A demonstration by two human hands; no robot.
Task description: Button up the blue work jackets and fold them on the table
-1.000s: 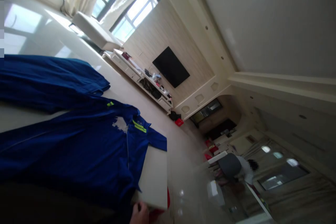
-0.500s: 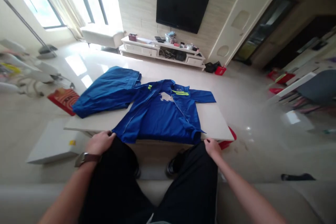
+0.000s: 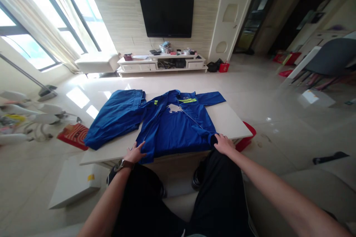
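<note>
A blue work jacket lies spread on a white table, its front parted over a blue inner layer with a pale animal print. Yellow-green stripes cross its chest. At the jacket's lower left edge, my left hand rests with fingers spread, a brown-strapped watch on its wrist. My right hand touches the jacket's lower right corner, fingers apart. Left of the jacket lies a folded pair of blue trousers, partly against the jacket's sleeve.
A red patterned bag and a white box stand on the floor at left. Something red sits beside the table's right end. Beyond are a low TV cabinet and a wall television. My knees are close to the table edge.
Both hands have moved from my knees forward to the jacket's lower corners, and the left hand's fingers have spread. The view has shifted and levelled. The clothes look unmoved.
</note>
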